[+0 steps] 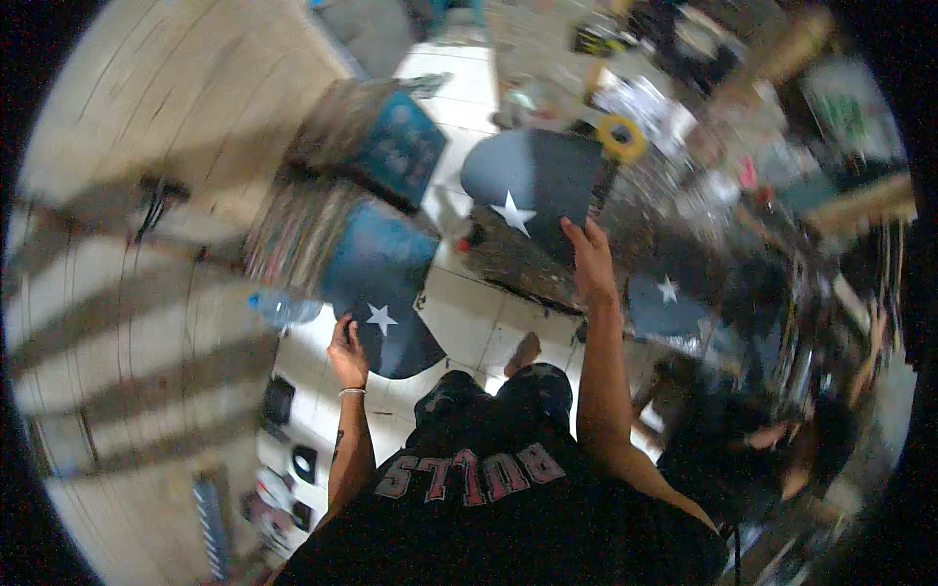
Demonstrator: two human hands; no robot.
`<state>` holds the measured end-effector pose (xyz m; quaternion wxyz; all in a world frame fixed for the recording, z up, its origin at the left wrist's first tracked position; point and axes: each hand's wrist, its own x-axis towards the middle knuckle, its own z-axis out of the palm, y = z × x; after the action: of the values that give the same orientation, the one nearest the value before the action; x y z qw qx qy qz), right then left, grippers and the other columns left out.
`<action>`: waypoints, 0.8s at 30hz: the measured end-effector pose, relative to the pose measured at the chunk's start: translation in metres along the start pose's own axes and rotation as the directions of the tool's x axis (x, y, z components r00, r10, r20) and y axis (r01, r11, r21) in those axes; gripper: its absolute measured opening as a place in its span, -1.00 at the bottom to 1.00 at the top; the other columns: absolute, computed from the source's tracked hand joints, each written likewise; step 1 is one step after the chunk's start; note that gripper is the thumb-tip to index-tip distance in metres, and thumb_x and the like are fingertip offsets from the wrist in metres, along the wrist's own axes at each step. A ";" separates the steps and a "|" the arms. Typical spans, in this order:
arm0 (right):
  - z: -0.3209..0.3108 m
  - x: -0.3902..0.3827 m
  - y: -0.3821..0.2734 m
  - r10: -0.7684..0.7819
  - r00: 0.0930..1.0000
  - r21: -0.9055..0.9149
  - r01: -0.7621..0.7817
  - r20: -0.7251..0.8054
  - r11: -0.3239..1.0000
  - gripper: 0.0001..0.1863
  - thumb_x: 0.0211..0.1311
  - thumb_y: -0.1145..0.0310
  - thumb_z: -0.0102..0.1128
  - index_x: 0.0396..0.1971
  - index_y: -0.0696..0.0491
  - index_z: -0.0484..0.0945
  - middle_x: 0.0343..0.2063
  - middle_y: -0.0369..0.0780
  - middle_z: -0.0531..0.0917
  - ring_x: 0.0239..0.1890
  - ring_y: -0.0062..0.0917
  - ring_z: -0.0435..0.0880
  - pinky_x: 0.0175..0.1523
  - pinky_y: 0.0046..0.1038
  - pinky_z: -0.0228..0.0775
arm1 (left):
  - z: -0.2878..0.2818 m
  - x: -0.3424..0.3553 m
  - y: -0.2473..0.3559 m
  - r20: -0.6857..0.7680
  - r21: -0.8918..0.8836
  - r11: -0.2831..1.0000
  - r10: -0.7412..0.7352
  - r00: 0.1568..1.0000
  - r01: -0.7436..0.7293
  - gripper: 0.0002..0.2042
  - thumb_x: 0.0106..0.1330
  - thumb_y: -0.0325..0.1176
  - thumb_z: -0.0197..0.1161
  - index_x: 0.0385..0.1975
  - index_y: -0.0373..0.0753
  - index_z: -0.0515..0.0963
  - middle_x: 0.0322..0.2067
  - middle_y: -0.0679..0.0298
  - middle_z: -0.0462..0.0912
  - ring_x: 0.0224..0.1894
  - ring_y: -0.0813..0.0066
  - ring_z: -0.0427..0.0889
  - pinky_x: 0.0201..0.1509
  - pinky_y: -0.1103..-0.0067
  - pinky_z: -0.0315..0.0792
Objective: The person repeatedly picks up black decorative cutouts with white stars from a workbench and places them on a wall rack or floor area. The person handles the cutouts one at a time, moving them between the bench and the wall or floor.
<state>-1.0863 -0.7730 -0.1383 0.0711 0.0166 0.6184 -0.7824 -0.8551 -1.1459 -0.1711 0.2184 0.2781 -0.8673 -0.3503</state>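
Observation:
My left hand [347,354] grips the lower left edge of a dark grey, curved-edged panel [403,350] with a white star on it. Farther out and to the right, my right hand [590,256] has its fingers closed at the edge of a similar panel [562,181], which also bears a white star and has a lighter grey rounded end. This one is held over a dark, worn bench [518,259]. Beyond the left panel lies a stack of thin sheets [303,230] with a blue top. The undersides of both panels are hidden.
A second blue-topped stack [391,137] stands farther back. Beside the near stack lies a clear plastic bottle [285,309]. A yellow tape roll [622,139] and clutter cover the right side. Another starred panel [669,303] lies there, close to another person [743,420].

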 end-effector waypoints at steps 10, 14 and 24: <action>0.318 -0.143 0.069 -0.282 0.770 -0.446 0.581 0.573 0.681 -0.62 -0.01 0.44 0.36 -0.15 0.18 0.50 -0.17 -0.06 0.59 -0.15 -0.36 0.59 -0.04 -0.36 0.39 | -0.200 -0.203 -0.129 -0.408 -0.031 0.866 -0.468 0.784 0.500 -0.76 0.31 -0.32 0.14 -0.13 -0.32 0.51 -0.30 -0.04 0.64 -0.30 0.06 0.66 -0.22 0.40 0.49; 0.422 -0.209 0.114 0.093 0.410 -0.353 0.625 0.907 0.696 -0.73 -0.08 0.43 0.41 -0.34 0.16 0.57 -0.27 -0.13 0.60 -0.26 -0.42 0.56 -0.14 -0.43 0.41 | -0.266 -0.295 -0.178 -0.651 -0.055 0.850 -0.428 0.627 0.523 -0.77 0.31 -0.34 0.14 -0.14 -0.33 0.50 -0.32 -0.09 0.62 -0.32 -0.01 0.64 -0.24 0.35 0.48; 0.581 -0.345 0.243 0.467 -0.180 -0.232 0.682 0.866 0.693 -0.54 -0.17 0.44 0.36 -0.15 0.15 0.52 -0.20 -0.05 0.62 -0.17 -0.21 0.61 -0.06 -0.28 0.43 | -0.350 -0.441 -0.228 -0.689 -0.257 0.499 -0.695 0.204 0.828 -0.72 0.26 -0.46 0.11 -0.04 -0.31 0.31 -0.40 -0.09 0.59 -0.32 -0.07 0.60 -0.27 0.27 0.45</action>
<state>-0.6769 -1.3600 -0.1972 0.4322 -0.6782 0.5628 -0.1912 -0.2483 -1.1722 -0.1877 0.3127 0.7986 -0.4757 -0.1953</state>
